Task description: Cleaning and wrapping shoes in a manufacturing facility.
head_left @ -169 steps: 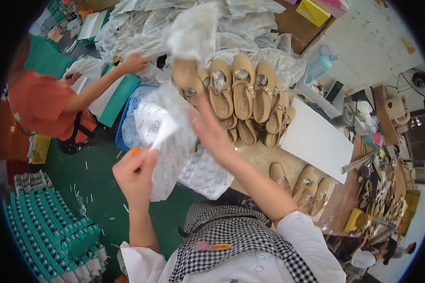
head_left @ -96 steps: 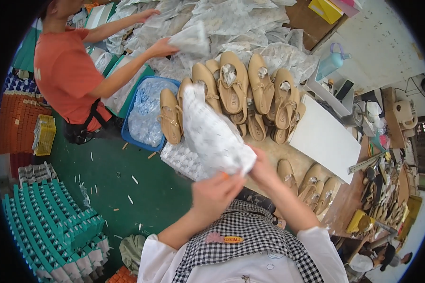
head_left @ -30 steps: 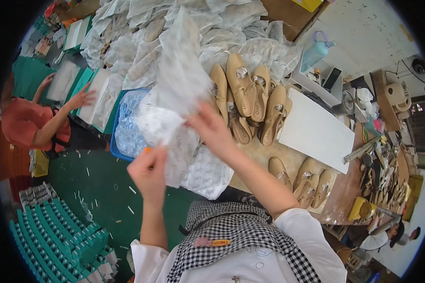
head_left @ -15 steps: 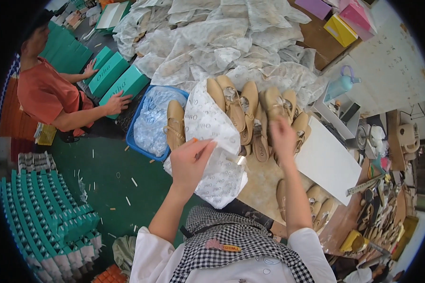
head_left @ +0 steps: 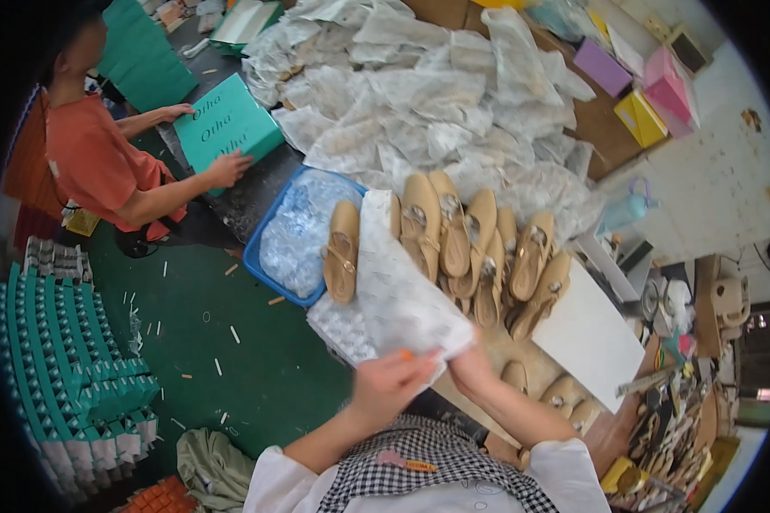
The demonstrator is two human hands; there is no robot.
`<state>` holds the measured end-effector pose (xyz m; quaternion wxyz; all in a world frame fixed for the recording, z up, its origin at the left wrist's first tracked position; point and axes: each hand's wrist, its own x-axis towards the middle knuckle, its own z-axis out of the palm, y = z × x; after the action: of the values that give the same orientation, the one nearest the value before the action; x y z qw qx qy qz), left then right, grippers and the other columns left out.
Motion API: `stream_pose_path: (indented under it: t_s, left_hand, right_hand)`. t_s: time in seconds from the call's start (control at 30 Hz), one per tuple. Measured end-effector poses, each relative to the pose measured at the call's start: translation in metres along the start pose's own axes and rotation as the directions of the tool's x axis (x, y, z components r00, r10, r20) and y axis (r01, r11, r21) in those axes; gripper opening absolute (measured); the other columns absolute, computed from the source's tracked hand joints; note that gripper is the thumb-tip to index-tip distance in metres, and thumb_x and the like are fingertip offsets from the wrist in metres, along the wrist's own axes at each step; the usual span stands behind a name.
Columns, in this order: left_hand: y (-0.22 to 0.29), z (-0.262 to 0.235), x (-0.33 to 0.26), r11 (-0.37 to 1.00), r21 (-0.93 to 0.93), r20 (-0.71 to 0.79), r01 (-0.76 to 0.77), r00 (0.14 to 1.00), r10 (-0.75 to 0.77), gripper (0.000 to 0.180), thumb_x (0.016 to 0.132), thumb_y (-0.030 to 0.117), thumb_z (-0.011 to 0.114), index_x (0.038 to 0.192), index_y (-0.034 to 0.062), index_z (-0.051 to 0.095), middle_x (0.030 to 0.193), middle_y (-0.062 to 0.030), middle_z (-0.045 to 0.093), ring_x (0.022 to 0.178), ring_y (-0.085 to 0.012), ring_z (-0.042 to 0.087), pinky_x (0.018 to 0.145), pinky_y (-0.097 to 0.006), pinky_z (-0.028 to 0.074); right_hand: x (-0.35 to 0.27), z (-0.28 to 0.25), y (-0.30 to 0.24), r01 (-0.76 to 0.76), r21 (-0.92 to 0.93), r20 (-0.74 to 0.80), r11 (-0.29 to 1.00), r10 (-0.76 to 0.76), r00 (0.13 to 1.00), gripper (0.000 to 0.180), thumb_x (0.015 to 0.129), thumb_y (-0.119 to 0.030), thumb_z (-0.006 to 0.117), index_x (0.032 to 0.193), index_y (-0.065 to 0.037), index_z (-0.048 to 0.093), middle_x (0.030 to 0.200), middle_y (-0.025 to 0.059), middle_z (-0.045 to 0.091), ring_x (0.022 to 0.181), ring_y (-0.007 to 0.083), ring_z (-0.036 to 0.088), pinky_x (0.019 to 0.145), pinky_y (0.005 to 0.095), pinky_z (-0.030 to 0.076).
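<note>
Both hands are together at the near corner of a sheet of white printed tissue paper (head_left: 406,295), which stretches away from me across the table. My left hand (head_left: 392,392) is closed on the corner; it is blurred and something orange shows at a fingertip. Beside it, my right hand (head_left: 472,363) is curled round the paper's right edge. Whether anything lies inside the paper is hidden. A single tan strapped shoe (head_left: 341,256) rests left of the sheet. To its right stand several tan mules with buckles (head_left: 479,231), packed side by side. A stack of tissue paper (head_left: 342,329) lies under the sheet.
A blue crate (head_left: 261,248) of clear plastic bags stands at the left. White bagged items (head_left: 428,111) heap up behind. A white board (head_left: 586,338) lies to the right. A co-worker in orange (head_left: 115,162) handles a green box (head_left: 227,128). Green boxes (head_left: 68,359) pile up lower left.
My right hand has left the shoes and come back to the paper. My left hand has drawn the paper toward me. The co-worker's narrow green boxes now appear as one broad box.
</note>
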<state>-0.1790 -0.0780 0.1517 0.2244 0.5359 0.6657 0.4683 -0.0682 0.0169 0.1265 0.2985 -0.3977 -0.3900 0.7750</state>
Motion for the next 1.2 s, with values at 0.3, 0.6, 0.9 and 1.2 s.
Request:
stream_pose_path:
  t_s: [0.3, 0.6, 0.9, 1.2]
  left_hand:
    - [-0.061, -0.116, 0.078, 0.974, -0.200, -0.546, 0.103, 0.814, -0.198, 0.012, 0.081, -0.002, 0.063, 0.071, -0.0084, 0.060, 0.061, 0.0042, 0.048, 0.057, -0.0026, 0.038, 0.050, -0.020, 0.028]
    - [-0.046, -0.097, 0.075, 0.945, -0.303, -0.624, 0.124, 0.724, -0.295, 0.006, 0.080, -0.004, 0.061, 0.075, -0.0040, 0.065, 0.064, 0.0050, 0.053, 0.057, -0.0021, 0.042, 0.050, -0.017, 0.031]
    - [-0.007, -0.035, 0.079, 0.990, 0.113, -0.236, 0.083, 0.970, -0.055, 0.011, 0.075, 0.001, 0.069, 0.085, -0.0042, 0.067, 0.056, -0.0034, 0.046, 0.051, -0.0077, 0.038, 0.047, -0.023, 0.029]
    - [-0.020, 0.001, 0.068, 0.994, 0.107, -0.163, -0.022, 0.986, 0.039, 0.009, 0.079, 0.018, 0.068, 0.082, 0.0098, 0.071, 0.056, -0.0082, 0.052, 0.048, -0.0221, 0.052, 0.045, -0.034, 0.037]
  right_hand:
    - [0.130, 0.114, -0.049, 0.452, -0.240, 0.426, 0.859, -0.325, 0.844, 0.027, 0.089, -0.019, 0.059, 0.106, 0.002, 0.061, 0.096, 0.0060, 0.066, 0.088, 0.0096, 0.058, 0.078, 0.0255, 0.046]
    - [0.085, -0.043, -0.005, 0.314, -0.850, 0.057, 0.423, -0.520, 0.852, 0.031, 0.081, -0.020, 0.068, 0.101, 0.002, 0.062, 0.081, 0.0116, 0.063, 0.066, 0.0211, 0.062, 0.064, 0.0307, 0.051]
    - [0.112, -0.078, 0.033, 0.248, -0.935, 0.040, 0.253, -0.619, 0.784, 0.030, 0.084, -0.014, 0.051, 0.110, -0.001, 0.058, 0.087, 0.0198, 0.061, 0.077, 0.0371, 0.061, 0.069, 0.0419, 0.049]
    - [-0.083, -0.069, -0.101, 0.231, -0.951, 0.159, 0.203, -0.319, 0.934, 0.028, 0.080, -0.004, 0.053, 0.107, -0.001, 0.062, 0.087, 0.0140, 0.068, 0.074, 0.0192, 0.066, 0.067, 0.0289, 0.051]
